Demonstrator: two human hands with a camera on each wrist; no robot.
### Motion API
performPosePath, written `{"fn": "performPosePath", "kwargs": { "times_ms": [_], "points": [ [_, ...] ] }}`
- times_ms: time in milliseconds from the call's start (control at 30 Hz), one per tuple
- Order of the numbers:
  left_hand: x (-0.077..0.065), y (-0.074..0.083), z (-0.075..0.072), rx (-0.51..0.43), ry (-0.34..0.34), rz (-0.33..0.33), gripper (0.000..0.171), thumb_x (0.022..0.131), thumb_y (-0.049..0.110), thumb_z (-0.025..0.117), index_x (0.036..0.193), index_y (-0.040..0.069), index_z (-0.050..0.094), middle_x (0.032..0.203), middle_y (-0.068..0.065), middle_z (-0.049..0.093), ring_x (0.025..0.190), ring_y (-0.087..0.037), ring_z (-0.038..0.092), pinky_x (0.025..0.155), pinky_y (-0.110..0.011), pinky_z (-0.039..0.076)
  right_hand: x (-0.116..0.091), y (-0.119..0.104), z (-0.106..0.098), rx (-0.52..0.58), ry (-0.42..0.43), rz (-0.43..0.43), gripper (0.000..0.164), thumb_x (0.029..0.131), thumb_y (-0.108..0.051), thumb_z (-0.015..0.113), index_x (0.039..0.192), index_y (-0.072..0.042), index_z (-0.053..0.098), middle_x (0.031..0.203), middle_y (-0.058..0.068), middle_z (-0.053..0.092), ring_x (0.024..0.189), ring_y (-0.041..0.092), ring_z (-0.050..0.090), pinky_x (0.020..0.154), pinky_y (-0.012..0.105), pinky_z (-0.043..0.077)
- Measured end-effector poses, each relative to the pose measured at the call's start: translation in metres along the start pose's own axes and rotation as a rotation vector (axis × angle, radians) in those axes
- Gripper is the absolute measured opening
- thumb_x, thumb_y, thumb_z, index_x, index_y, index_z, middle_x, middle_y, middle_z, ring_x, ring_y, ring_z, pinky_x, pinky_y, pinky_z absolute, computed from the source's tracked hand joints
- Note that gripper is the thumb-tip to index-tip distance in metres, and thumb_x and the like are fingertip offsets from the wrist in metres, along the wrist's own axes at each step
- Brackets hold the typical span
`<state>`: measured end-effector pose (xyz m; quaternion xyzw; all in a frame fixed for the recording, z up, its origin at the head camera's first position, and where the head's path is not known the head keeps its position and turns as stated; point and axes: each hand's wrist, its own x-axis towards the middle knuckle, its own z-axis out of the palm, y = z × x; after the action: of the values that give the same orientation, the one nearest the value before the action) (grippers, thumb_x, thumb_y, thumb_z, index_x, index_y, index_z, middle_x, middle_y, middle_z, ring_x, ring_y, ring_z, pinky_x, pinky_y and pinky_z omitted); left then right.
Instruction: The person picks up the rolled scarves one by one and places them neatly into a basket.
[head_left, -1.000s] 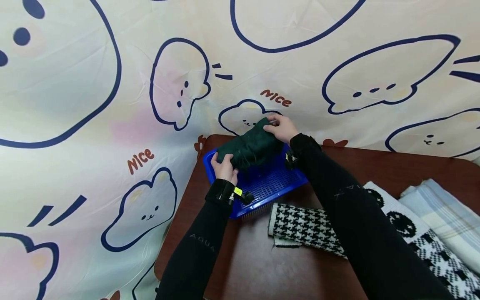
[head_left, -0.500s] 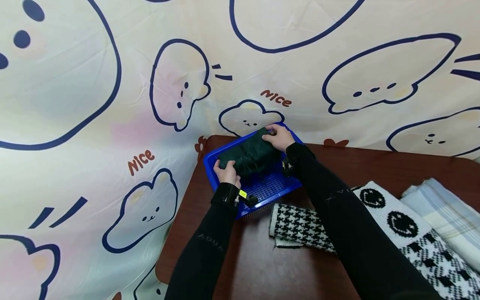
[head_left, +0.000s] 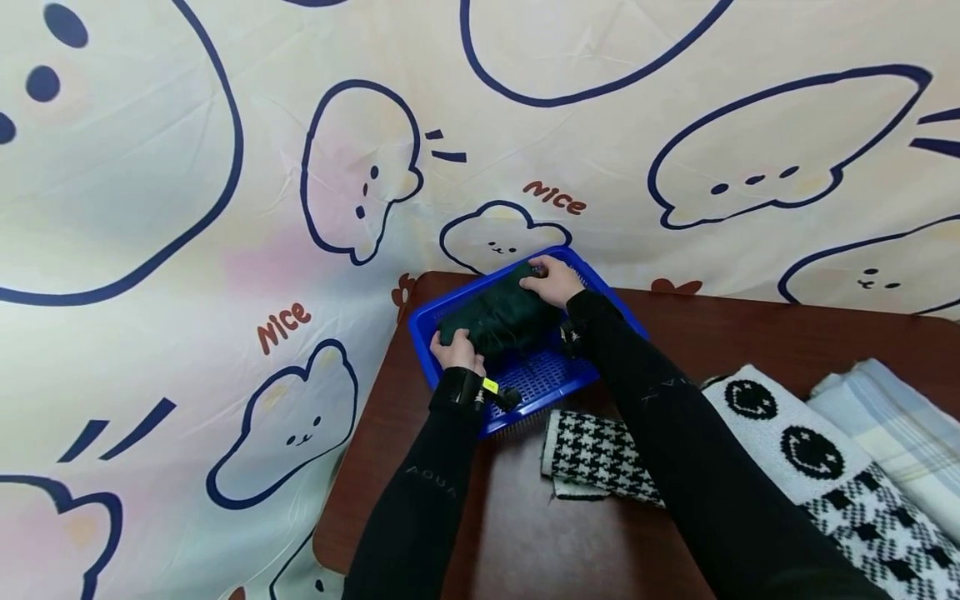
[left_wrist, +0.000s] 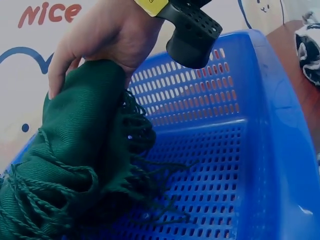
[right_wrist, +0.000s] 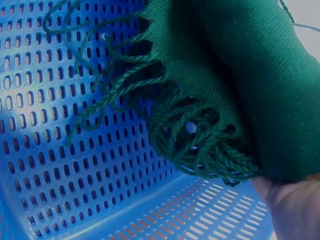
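Note:
A dark green fringed scarf (head_left: 498, 315), folded into a thick bundle, lies along the far side inside a blue perforated plastic basket (head_left: 536, 400). At the bundle's left end, my left hand (head_left: 459, 353) grips it, fingers curled over the fabric. My right hand (head_left: 555, 283) holds the opposite end near the basket's back right corner. In the left wrist view the scarf's twisted tassels (left_wrist: 140, 185) hang onto the basket floor. The right wrist view shows more looped fringe (right_wrist: 200, 135) under the roll, beside the thumb side of my right hand (right_wrist: 295, 205).
A folded black-and-white houndstooth scarf (head_left: 600, 454) lies in front of the basket, partly under my right sleeve. Farther right are a knit piece with smiley faces (head_left: 813, 450) and a pale blue plaid cloth (head_left: 877, 408). A cartoon-printed curtain (head_left: 345, 167) hangs behind the brown table (head_left: 540, 542).
Both hands have lowered the green scarf from above the basket's back rim down into the basket. The basket's far rim now shows behind it.

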<state>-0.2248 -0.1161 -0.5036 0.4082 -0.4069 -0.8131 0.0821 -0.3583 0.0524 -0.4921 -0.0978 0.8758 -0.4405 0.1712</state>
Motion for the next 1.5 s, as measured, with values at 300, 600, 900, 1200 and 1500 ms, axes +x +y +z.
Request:
{"fn": "performPosePath", "kwargs": {
  "times_ms": [300, 600, 900, 1200, 1500],
  "points": [
    [0.0, -0.004, 0.003, 0.025, 0.007, 0.004, 0.066, 0.098, 0.014, 0.051, 0.151, 0.03, 0.016, 0.137, -0.011, 0.036, 0.048, -0.012, 0.018, 0.049, -0.025, 0.02, 0.012, 0.007, 0.003, -0.053, 0.002, -0.017, 0.058, 0.094, -0.031, 0.06, 0.144, -0.009, 0.041, 0.138, 0.019, 0.046, 0.125, 0.034, 0.043, 0.105, 0.05, 0.036],
    [-0.008, -0.004, 0.001, 0.075, 0.0, 0.0, 0.065, 0.1, 0.011, 0.048, 0.152, 0.029, 0.014, 0.136, -0.014, 0.04, 0.045, -0.01, 0.019, 0.048, -0.025, 0.021, 0.006, 0.011, 0.009, -0.067, -0.001, -0.007, 0.054, 0.095, -0.028, 0.061, 0.143, -0.009, 0.042, 0.14, 0.017, 0.047, 0.128, 0.033, 0.043, 0.107, 0.049, 0.036],
    [0.008, -0.017, -0.004, 0.139, -0.026, 0.017, 0.065, 0.099, 0.006, 0.045, 0.151, 0.03, 0.013, 0.143, -0.014, 0.033, 0.047, -0.011, 0.018, 0.047, -0.024, 0.02, 0.0, 0.022, 0.011, -0.059, 0.007, -0.03, 0.051, 0.095, -0.022, 0.061, 0.141, -0.009, 0.044, 0.136, 0.019, 0.05, 0.127, 0.034, 0.044, 0.106, 0.05, 0.036],
    [-0.007, -0.003, -0.008, 0.131, -0.139, -0.04, 0.068, 0.1, -0.001, 0.04, 0.155, 0.023, 0.007, 0.157, -0.018, 0.016, 0.119, -0.03, 0.044, 0.097, -0.038, 0.039, -0.01, 0.016, 0.007, -0.011, 0.015, -0.024, 0.052, 0.097, -0.021, 0.059, 0.143, -0.007, 0.042, 0.138, 0.018, 0.049, 0.129, 0.032, 0.044, 0.105, 0.047, 0.038],
    [-0.006, -0.005, -0.013, 0.274, -0.124, 0.021, 0.065, 0.1, 0.009, 0.049, 0.155, 0.018, 0.015, 0.159, -0.015, 0.012, 0.141, -0.034, 0.023, 0.108, -0.049, 0.03, -0.005, 0.027, 0.003, -0.035, 0.031, 0.008, 0.055, 0.095, -0.027, 0.06, 0.143, -0.007, 0.042, 0.138, 0.017, 0.05, 0.128, 0.033, 0.044, 0.107, 0.049, 0.036]
  ]
}}
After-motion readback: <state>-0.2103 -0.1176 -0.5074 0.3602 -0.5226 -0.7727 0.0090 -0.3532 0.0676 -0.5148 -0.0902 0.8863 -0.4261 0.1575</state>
